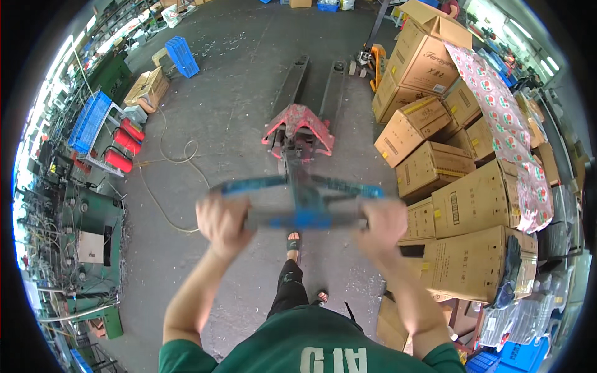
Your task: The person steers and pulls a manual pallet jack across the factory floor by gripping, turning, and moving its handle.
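Note:
In front of me stands a pallet jack with a red frame [300, 124] and two long dark forks [291, 84] that point away from me along the floor. Its handle [305, 217], blue and grey, comes up toward my chest. My left hand [222, 221] is wrapped round the handle's left end, and my right hand [384, 222] grips the right end. Both hands are slightly smeared by motion. Nothing shows on the forks.
Stacked cardboard boxes [476, 199], partly under a patterned pink sheet [497, 112], line the right. An orange pallet jack [378, 65] stands beyond them. To the left are fire extinguishers [127, 137], green machinery [93, 217], a loose hose [177, 161] and a blue crate [181, 56].

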`<state>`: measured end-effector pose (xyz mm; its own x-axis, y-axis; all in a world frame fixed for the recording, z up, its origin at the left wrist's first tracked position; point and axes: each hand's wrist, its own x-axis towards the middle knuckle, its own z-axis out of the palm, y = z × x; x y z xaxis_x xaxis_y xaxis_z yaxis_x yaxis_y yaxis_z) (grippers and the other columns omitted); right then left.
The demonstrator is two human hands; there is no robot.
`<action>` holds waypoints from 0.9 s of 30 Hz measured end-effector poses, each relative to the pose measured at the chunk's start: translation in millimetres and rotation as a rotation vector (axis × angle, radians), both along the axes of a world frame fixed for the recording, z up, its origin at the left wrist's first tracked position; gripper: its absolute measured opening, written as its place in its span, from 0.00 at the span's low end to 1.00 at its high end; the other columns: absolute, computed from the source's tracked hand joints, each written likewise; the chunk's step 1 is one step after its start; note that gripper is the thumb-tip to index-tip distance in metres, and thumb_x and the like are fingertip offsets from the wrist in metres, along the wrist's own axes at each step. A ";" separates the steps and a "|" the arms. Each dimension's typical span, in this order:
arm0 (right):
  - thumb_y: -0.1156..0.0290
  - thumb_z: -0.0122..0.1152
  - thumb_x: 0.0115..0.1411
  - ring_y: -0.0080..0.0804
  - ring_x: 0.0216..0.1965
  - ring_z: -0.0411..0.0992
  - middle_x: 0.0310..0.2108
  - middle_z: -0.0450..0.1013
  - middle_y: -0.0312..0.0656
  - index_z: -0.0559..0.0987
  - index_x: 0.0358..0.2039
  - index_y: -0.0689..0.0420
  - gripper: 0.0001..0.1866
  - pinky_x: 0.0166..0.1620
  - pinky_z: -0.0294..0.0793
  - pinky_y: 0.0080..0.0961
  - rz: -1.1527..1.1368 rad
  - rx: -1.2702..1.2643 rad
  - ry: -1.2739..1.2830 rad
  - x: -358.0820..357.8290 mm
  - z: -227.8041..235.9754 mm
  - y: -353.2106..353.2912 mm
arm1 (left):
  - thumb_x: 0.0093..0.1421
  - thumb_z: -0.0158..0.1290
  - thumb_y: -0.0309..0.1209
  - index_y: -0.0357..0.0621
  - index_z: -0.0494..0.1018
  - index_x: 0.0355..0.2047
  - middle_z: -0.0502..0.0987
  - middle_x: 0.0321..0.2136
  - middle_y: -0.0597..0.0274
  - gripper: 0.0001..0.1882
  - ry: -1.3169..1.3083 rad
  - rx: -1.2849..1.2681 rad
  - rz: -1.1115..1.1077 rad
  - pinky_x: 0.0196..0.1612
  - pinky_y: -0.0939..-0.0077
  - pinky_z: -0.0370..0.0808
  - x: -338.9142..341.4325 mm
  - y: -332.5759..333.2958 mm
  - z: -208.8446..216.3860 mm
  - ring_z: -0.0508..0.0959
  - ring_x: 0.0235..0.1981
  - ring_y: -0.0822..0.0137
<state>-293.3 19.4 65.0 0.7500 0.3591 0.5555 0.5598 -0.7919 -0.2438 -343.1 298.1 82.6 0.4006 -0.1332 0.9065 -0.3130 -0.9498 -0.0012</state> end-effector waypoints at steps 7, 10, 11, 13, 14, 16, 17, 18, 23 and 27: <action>0.66 0.62 0.31 0.38 0.27 0.63 0.24 0.64 0.37 0.75 0.24 0.51 0.15 0.32 0.62 0.36 0.125 0.063 0.168 -188.7 -144.8 -50.4 | 0.40 0.53 0.27 0.51 0.71 0.24 0.69 0.22 0.70 0.08 0.432 -0.026 -0.032 0.31 0.71 0.63 -207.7 -47.6 -148.5 0.66 0.22 0.68; 0.65 0.60 0.36 0.39 0.29 0.66 0.26 0.69 0.38 0.76 0.25 0.50 0.12 0.36 0.63 0.37 0.176 -0.053 0.383 -238.0 -212.2 -63.2 | 0.42 0.53 0.29 0.50 0.70 0.28 0.71 0.24 0.68 0.09 0.739 -0.032 -0.082 0.37 0.68 0.64 -261.2 -63.6 -195.6 0.69 0.26 0.66; 0.65 0.60 0.36 0.39 0.29 0.66 0.26 0.69 0.38 0.76 0.25 0.50 0.12 0.36 0.63 0.37 0.171 -0.051 0.379 -250.4 -237.8 -65.2 | 0.42 0.53 0.29 0.50 0.70 0.28 0.71 0.24 0.68 0.09 0.735 -0.029 -0.087 0.37 0.68 0.64 -275.1 -65.1 -213.4 0.69 0.26 0.66; 0.64 0.57 0.43 0.39 0.32 0.70 0.28 0.74 0.39 0.77 0.26 0.51 0.09 0.39 0.63 0.37 0.197 -0.206 0.545 -265.9 -279.0 -65.8 | 0.47 0.51 0.33 0.50 0.71 0.27 0.73 0.28 0.65 0.06 1.031 0.029 -0.117 0.40 0.67 0.65 -295.0 -64.2 -253.8 0.71 0.28 0.61; 0.64 0.57 0.43 0.39 0.32 0.70 0.28 0.74 0.39 0.77 0.26 0.51 0.09 0.39 0.63 0.37 0.200 -0.204 0.543 -264.4 -281.8 -63.8 | 0.47 0.51 0.33 0.50 0.71 0.27 0.73 0.28 0.65 0.06 1.030 0.031 -0.113 0.40 0.67 0.65 -300.5 -64.5 -266.1 0.71 0.28 0.61; 0.62 0.57 0.45 0.40 0.32 0.72 0.28 0.75 0.40 0.77 0.27 0.50 0.09 0.39 0.65 0.39 0.257 -0.363 0.783 -256.8 -280.9 -59.6 | 0.47 0.50 0.33 0.50 0.71 0.28 0.74 0.28 0.64 0.06 1.165 0.102 -0.076 0.41 0.66 0.65 -308.1 -65.3 -283.7 0.72 0.29 0.60; 0.62 0.57 0.47 0.41 0.31 0.73 0.28 0.76 0.40 0.77 0.27 0.50 0.09 0.38 0.65 0.39 0.283 -0.443 0.901 -252.7 -275.7 -57.0 | 0.47 0.50 0.33 0.50 0.71 0.28 0.74 0.28 0.63 0.07 1.231 0.139 -0.058 0.41 0.66 0.65 -310.8 -64.8 -288.6 0.73 0.30 0.60; 0.61 0.56 0.48 0.42 0.31 0.74 0.27 0.77 0.41 0.77 0.27 0.50 0.09 0.38 0.66 0.40 0.309 -0.524 1.017 -249.9 -269.7 -54.8 | 0.47 0.50 0.33 0.50 0.71 0.28 0.75 0.29 0.63 0.07 1.294 0.175 -0.039 0.42 0.66 0.65 -313.0 -63.3 -292.5 0.73 0.31 0.59; 0.58 0.57 0.49 0.47 0.27 0.74 0.25 0.76 0.42 0.78 0.29 0.47 0.09 0.34 0.69 0.41 0.303 -0.617 1.090 -218.3 -211.4 -57.2 | 0.43 0.51 0.33 0.50 0.70 0.21 0.72 0.17 0.66 0.04 1.165 0.010 -0.168 0.35 0.68 0.67 -263.2 -55.1 -201.8 0.73 0.23 0.61; 0.57 0.59 0.45 0.47 0.25 0.74 0.23 0.76 0.41 0.78 0.29 0.45 0.11 0.28 0.69 0.40 0.368 -0.481 1.006 -123.9 -73.3 -42.8 | 0.36 0.53 0.28 0.52 0.68 0.16 0.66 0.11 0.70 0.05 0.930 0.034 -0.153 0.23 0.71 0.65 -178.3 -27.3 -80.1 0.66 0.12 0.65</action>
